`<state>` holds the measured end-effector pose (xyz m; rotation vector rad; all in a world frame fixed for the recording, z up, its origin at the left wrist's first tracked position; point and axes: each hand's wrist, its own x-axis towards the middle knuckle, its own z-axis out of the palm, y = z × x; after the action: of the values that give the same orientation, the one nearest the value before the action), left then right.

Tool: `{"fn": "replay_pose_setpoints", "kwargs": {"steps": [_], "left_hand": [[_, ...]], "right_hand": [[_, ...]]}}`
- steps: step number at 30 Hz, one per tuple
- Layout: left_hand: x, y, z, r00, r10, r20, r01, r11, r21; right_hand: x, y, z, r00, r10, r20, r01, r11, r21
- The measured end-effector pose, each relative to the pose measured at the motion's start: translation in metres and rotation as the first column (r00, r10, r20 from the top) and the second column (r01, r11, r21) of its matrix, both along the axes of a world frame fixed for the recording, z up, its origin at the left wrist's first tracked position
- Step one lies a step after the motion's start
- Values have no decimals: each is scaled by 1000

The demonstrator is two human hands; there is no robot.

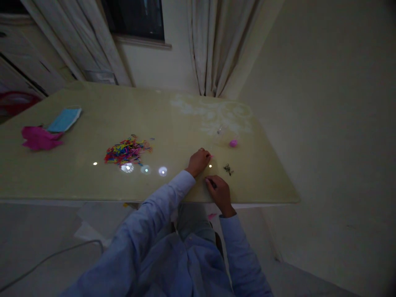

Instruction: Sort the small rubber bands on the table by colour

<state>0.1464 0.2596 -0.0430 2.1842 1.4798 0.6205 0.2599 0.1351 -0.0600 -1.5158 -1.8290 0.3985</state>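
My left hand (199,161) rests on the pale yellow table (93,123) with its fingers curled together around something small and pinkish that I cannot make out. My right hand (219,190) lies close to the table's front edge, its fingers pinched on a small dark item that is too small to name. A small cluster of dark clips (228,169) lies just right of both hands. A pile of colourful small bands (126,151) sits to the left of my left hand. A small pink object (233,143) lies beyond the hands.
A magenta cloth (38,138) and a blue face mask (64,119) lie at the table's far left. Curtains (216,45) hang behind the table by a dark window (136,18). A cable (46,260) runs across the floor at lower left. Lamp reflections dot the tabletop.
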Motion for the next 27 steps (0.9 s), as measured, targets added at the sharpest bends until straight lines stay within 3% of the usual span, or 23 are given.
{"fn": "replay_pose_setpoints", "kwargs": {"steps": [8, 12, 17, 22, 25, 27], "left_hand": [[-25, -6, 4, 979, 20, 203, -25, 999, 24], [-71, -38, 3, 962, 47, 270, -60, 997, 40], [-139, -89, -9, 982, -82, 169, 62, 991, 119], [-159, -109, -19, 987, -109, 122, 81, 973, 215], [-151, -108, -24, 998, -62, 30, 52, 968, 244], [-147, -108, -27, 999, -39, -21, 43, 962, 270]], "right_hand": [[1, 0, 2, 1000, -7, -21, 7, 1000, -13], [4, 2, 3, 998, -23, -59, 19, 998, -59], [2, 13, 12, 986, -49, -158, 29, 992, -123], [-50, 43, 35, 974, 189, -127, -199, 978, -67], [-103, 72, 43, 908, 418, -38, -420, 907, -45], [-138, 92, 43, 849, 526, 47, -520, 848, -102]]}}
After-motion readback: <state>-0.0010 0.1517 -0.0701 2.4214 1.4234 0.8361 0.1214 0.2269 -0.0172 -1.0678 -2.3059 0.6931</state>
